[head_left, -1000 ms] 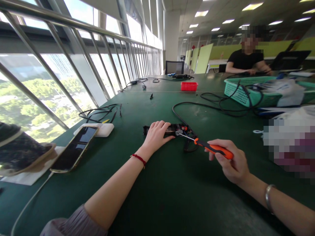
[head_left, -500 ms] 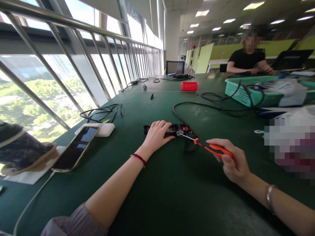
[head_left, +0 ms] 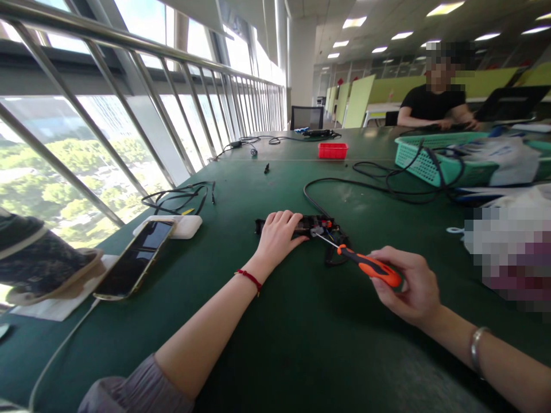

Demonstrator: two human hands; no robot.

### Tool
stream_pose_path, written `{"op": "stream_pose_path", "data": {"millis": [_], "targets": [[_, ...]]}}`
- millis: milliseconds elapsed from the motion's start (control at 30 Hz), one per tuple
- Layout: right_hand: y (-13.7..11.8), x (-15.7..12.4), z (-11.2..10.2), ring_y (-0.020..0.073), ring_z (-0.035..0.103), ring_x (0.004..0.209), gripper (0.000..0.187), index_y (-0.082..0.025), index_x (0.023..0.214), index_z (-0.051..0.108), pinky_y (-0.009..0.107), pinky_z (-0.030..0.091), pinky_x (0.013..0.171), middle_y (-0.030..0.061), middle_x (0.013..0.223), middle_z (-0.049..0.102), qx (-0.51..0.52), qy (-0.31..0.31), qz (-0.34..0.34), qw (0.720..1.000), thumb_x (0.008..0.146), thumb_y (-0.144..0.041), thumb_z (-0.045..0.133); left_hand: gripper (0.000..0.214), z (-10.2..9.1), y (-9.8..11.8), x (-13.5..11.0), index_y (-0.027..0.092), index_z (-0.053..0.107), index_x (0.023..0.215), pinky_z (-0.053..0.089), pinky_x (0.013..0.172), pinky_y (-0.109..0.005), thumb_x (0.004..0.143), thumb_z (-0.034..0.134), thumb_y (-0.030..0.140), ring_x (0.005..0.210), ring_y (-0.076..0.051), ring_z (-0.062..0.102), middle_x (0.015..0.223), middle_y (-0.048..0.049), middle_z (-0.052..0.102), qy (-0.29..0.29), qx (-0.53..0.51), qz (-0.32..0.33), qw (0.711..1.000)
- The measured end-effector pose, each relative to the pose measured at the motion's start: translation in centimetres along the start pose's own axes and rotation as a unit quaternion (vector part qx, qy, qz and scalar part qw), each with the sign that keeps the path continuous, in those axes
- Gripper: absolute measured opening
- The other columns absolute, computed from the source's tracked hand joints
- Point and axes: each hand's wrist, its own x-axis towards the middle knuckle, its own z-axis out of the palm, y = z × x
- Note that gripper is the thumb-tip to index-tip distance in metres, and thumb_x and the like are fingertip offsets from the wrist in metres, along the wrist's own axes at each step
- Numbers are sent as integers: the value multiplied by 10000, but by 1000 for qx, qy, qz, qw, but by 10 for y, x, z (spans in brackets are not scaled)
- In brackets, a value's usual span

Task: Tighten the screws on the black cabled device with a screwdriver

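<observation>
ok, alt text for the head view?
A right hand holds an orange-handled screwdriver, tip at a small black device that the left hand presses onto a green table. A phone lies left.

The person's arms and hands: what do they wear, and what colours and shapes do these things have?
The left hand is bare; a thin red string bracelet circles its wrist, and a loose greyish-mauve sleeve is pushed up near the elbow. The right hand is bare too, with a plain silver metal bangle on the wrist. No sleeve shows on the right forearm, and no rings can be made out.
</observation>
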Motion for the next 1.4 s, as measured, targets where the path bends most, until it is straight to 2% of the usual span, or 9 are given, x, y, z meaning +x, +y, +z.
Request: {"op": "stream_pose_path", "data": {"millis": [133, 333, 600, 700, 833, 1067, 1167, 1400], "targets": [[-1, 0, -1, 175, 663, 597, 260, -253, 1081, 499, 290, 531, 513, 38, 776, 684, -30, -17, -17, 999, 829, -193, 513, 365, 0, 2, 0, 212, 514, 1109, 375, 903, -369, 823, 645, 398, 986, -240, 528, 1035, -56, 585, 3, 17, -2, 1000], [1, -1, 2, 206, 651, 659, 390, -236, 1131, 486, 334, 546, 546, 50, 778, 628, 17, 23, -3, 1000, 757, -142, 547, 380, 0, 0, 1, 200, 521, 1110, 400, 881, -364, 814, 649, 400, 983, -241, 529, 1028, -55, 587, 3, -8, 3, 1000], [2, -4, 0, 200, 687, 672, 325, -254, 1107, 511, 309, 566, 562, 46, 815, 686, -11, 0, -11, 1000, 792, -195, 565, 318, -2, -3, 0, 202, 523, 1106, 414, 897, -377, 842, 589, 368, 1001, -239, 535, 1057, -66, 585, 1, -48, 10, 999], [3, -5, 1, 205, 689, 689, 319, -237, 1103, 524, 322, 573, 586, 70, 865, 689, -14, 22, 9, 1000, 788, -201, 562, 311, -1, -3, 0, 204, 522, 1106, 422, 889, -374, 830, 595, 328, 1004, -239, 537, 1056, -64, 584, 1, -51, 5, 999], [0, -1, 2, 196, 660, 653, 277, -207, 1019, 561, 321, 556, 556, 70, 802, 653, 21, 29, 43, 998, 744, -175, 555, 316, 0, -3, -1, 197, 521, 1124, 427, 894, -375, 835, 580, 309, 1016, -240, 537, 1067, -67, 584, 2, -55, 5, 998], [-3, 1, 3, 216, 687, 694, 342, -249, 1107, 502, 338, 583, 596, 48, 793, 682, -10, 6, -39, 999, 780, -206, 590, 301, -2, -3, -2, 191, 525, 1134, 417, 943, -370, 840, 554, 247, 1015, -223, 552, 1090, -60, 599, 4, -69, 11, 998], [-3, 0, 3, 213, 689, 691, 300, -239, 1087, 511, 326, 585, 595, 49, 771, 679, -16, 0, -40, 999, 796, -214, 578, 317, -2, -4, -2, 191, 526, 1141, 417, 954, -365, 827, 560, 215, 1024, -220, 557, 1098, -57, 606, 4, -78, 10, 997], [-3, -1, 6, 218, 678, 757, 447, -212, 1179, 470, 352, 596, 628, 67, 860, 636, 25, 34, -53, 998, 749, -140, 565, 319, 0, -4, 1, 200, 534, 1158, 414, 976, -373, 840, 555, 189, 1061, -215, 555, 1141, -62, 596, 2, -83, 23, 996]]}}
